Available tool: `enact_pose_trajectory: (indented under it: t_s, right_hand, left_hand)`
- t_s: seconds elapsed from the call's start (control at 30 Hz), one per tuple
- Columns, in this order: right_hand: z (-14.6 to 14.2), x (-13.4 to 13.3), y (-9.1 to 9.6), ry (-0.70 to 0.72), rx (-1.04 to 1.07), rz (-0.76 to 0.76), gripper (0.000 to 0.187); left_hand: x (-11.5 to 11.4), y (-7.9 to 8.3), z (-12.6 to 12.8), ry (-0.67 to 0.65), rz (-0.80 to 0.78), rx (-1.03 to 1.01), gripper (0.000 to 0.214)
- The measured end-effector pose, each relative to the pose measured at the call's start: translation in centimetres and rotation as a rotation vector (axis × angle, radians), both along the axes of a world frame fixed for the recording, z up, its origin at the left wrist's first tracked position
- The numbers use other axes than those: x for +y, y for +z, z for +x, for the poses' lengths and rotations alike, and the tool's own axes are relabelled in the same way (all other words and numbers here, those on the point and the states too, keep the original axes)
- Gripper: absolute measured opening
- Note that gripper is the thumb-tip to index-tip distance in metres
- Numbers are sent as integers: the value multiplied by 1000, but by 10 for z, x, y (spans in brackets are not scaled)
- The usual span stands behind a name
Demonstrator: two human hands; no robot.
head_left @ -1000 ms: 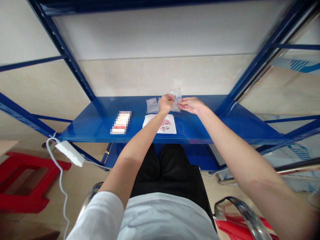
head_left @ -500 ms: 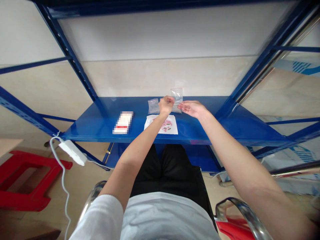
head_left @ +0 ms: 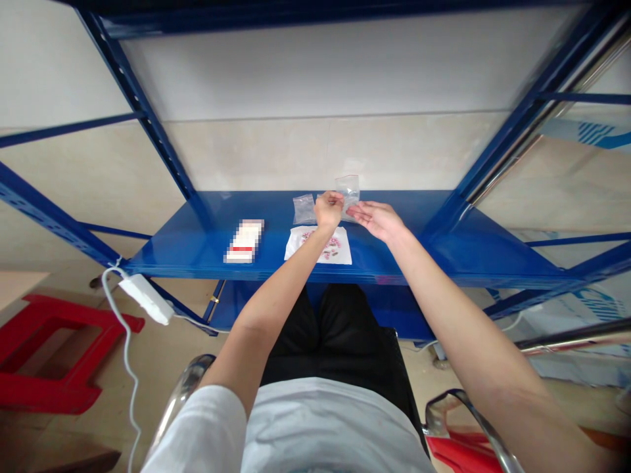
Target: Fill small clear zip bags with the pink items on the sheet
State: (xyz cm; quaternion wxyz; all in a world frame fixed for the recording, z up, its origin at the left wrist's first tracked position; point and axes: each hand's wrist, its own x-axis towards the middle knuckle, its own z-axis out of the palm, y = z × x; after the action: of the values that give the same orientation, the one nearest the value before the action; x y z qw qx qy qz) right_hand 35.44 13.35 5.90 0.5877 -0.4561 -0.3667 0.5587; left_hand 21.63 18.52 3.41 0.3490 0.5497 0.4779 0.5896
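My left hand is closed, its fingertips pinched at the left side of a clear plastic zip bag held up above the shelf. My right hand comes in from the right, palm partly turned up. Its fingers are bunched together against the bag's lower right side; what they pinch, if anything, is too small to make out. Another clear bag lies flat to the left of my left hand. Below the hands is a white sheet bearing small pink and dark pieces; my left wrist hides part of it.
A blurred white and red item lies on the left of the blue shelf. Blue uprights frame both sides. A white power strip hangs at the left corner, and a red stool stands on the floor.
My right hand has shifted slightly left, and its fingers look more curled at the bag. My left hand keeps almost the same place. The view has moved a little.
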Motion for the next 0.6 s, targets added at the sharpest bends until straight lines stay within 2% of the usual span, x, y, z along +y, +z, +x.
enact_pose_trajectory:
  t_s: [0.13, 0.4, 0.53, 0.6]
  right_hand:
    - [-1, -4, 4, 40, -103, -41, 19]
    - [-6, -4, 2, -49, -425, -21, 23]
    - [-7, 0, -5, -145, -709, 23, 22]
    - [-6, 4, -11, -212, -778, 50, 21]
  left_hand:
    - [4, -2, 0, -8, 33, -19, 20]
    - [4, -5, 1, -7, 47, -4, 19]
    - [1, -3, 0, 13, 38, 25, 18]
    - [-1, -2, 1, 16, 29, 37, 17]
